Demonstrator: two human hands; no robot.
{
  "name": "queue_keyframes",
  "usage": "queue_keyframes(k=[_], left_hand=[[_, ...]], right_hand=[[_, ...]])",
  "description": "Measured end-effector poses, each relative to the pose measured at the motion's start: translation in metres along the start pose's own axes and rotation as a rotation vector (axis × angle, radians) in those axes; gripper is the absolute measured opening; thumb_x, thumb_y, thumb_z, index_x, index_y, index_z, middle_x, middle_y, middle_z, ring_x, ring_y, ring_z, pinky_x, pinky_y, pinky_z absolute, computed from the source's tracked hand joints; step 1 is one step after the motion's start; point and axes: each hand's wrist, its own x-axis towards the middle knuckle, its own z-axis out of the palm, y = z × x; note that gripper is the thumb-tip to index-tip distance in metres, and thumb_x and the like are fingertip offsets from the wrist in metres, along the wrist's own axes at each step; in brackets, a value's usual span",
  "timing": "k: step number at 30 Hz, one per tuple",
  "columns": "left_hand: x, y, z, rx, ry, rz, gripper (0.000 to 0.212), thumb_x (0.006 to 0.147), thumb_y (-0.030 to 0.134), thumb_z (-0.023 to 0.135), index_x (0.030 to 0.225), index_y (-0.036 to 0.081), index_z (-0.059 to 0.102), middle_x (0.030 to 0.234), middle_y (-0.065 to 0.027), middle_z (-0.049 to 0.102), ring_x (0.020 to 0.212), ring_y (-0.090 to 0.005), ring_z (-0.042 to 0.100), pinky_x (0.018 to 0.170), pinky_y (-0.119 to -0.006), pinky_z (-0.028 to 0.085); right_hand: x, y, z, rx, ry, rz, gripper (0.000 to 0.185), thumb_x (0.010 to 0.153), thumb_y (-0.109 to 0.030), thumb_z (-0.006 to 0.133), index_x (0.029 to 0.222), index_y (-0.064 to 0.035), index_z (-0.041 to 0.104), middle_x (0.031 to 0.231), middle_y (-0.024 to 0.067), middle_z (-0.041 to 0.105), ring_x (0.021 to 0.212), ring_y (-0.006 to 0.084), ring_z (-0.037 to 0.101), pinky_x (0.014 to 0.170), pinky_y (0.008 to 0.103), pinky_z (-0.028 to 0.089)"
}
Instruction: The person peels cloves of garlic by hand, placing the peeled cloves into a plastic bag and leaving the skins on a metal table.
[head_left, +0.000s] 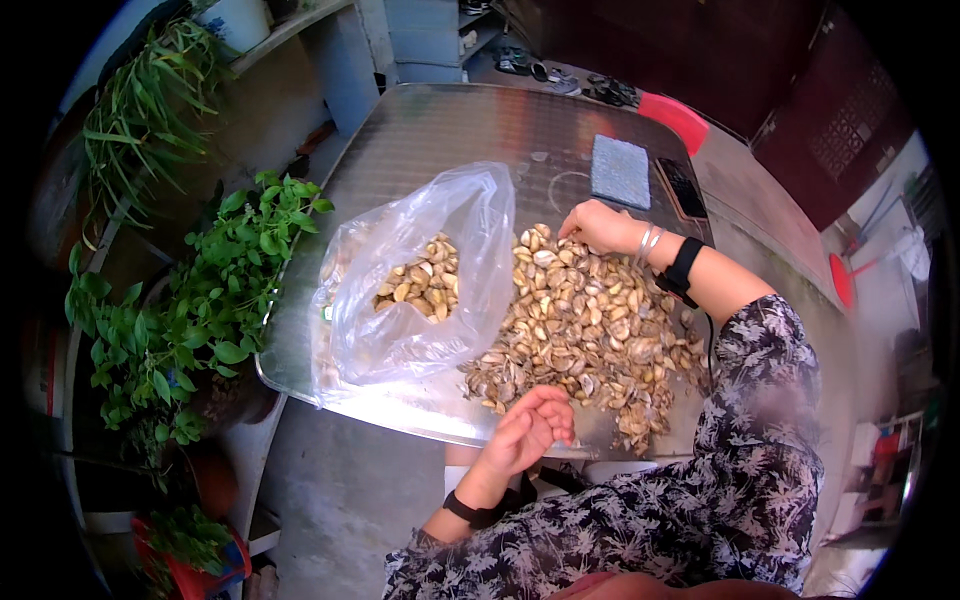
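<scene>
A broad heap of small brownish-yellow shelled pieces (592, 315), seemingly clams or garlic cloves, covers the right part of a metal-topped table (450, 112). My right hand (598, 226) reaches to the heap's far edge, fingertips down on the pieces; whether it pinches one is hidden. Palm up and fingers loosely curled, my left hand (534, 427) hovers by the table's near edge, with nothing visible in it. Left of the heap stands a clear plastic bag (480, 300), its mouth wide, with similar pieces (420, 277) inside.
Beyond my right hand lie a grey-blue cloth or pad (620, 171) and a phone (681, 187). Leafy potted plants (202, 300) crowd the table's left side. A red stool or chair (675, 120) touches the far right corner. Shoes (562, 81) are on the floor behind.
</scene>
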Motion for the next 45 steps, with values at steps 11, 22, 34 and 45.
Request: queue_keyframes(k=[11, 22, 34, 45], left_hand=[[0.011, -0.006, 0.026, 0.118, 0.167, -0.035, 0.049, 0.09, 0.024, 0.043, 0.131, 0.003, 0.026, 0.126, -0.0181, 0.039, 0.113, -0.0282, 0.044, 0.096, -0.042, 0.035], [0.015, -0.045, 0.034, -0.038, 0.325, -0.144, 0.043, 0.089, 0.008, 0.041, 0.129, -0.003, 0.028, 0.13, -0.0171, 0.035, 0.119, -0.026, 0.039, 0.1, -0.035, 0.035], [0.018, -0.046, 0.039, 0.013, 0.249, -0.141, 0.048, 0.085, 0.001, 0.041, 0.13, -0.006, 0.026, 0.132, -0.0175, 0.034, 0.12, -0.0269, 0.038, 0.099, -0.036, 0.034], [0.017, -0.044, 0.036, 0.115, 0.27, -0.122, 0.051, 0.077, -0.004, 0.039, 0.127, -0.002, 0.034, 0.132, -0.0189, 0.034, 0.119, -0.0268, 0.038, 0.098, -0.035, 0.035]], right_hand=[[-0.166, -0.111, 0.019, 0.369, 0.164, -0.109, 0.022, 0.077, -0.003, 0.051, 0.099, -0.0012, 0.048, 0.093, 0.017, 0.056, 0.087, 0.0303, 0.056, 0.074, 0.0366, 0.046], [-0.229, -0.149, 0.064, 0.236, 0.434, -0.011, 0.039, 0.08, -0.007, 0.047, 0.119, -0.0021, 0.043, 0.112, 0.0186, 0.052, 0.107, 0.0313, 0.048, 0.091, 0.0393, 0.037], [-0.238, -0.15, 0.11, 0.445, 0.783, 0.196, 0.026, 0.075, -0.004, 0.056, 0.101, -0.0021, 0.056, 0.103, 0.0112, 0.057, 0.096, 0.0287, 0.048, 0.083, 0.0359, 0.04], [-0.228, -0.155, 0.124, 0.705, 0.866, 0.258, 0.016, 0.078, -0.005, 0.056, 0.094, -0.0004, 0.058, 0.091, 0.0128, 0.055, 0.078, 0.0264, 0.054, 0.069, 0.033, 0.044]])
